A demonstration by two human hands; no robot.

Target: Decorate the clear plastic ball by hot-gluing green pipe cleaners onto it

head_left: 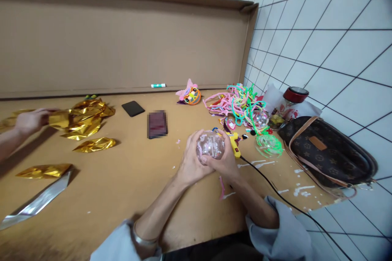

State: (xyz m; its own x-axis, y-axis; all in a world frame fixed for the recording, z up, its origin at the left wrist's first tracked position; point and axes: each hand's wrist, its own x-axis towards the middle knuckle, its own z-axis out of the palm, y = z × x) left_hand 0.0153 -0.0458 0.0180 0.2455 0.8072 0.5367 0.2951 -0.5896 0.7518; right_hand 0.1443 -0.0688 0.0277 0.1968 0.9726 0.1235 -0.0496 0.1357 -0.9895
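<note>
A clear plastic ball [210, 147] with white and pinkish marks on it is held between both hands above the table. My left hand [191, 161] wraps round its left side and underside. Fingers of my right hand [226, 161] close on its right side, the thumb across its lower front. Just behind the right hand lies a yellow glue gun [234, 144] with a black cord. Close to it on the right sits a ball wound with green strands [269, 146]. A pink strip [221, 187] rests on the table below the hands.
Colourful fuzzy strands [237, 104], a decorated orange ball [192, 95], a brown handbag [330, 151] and a red-lidded jar [294, 100] stand behind and right. A dark wallet [157, 124], black card [133, 108] and gold foil [88, 118] lie left, where another person's hand [32, 122] reaches in.
</note>
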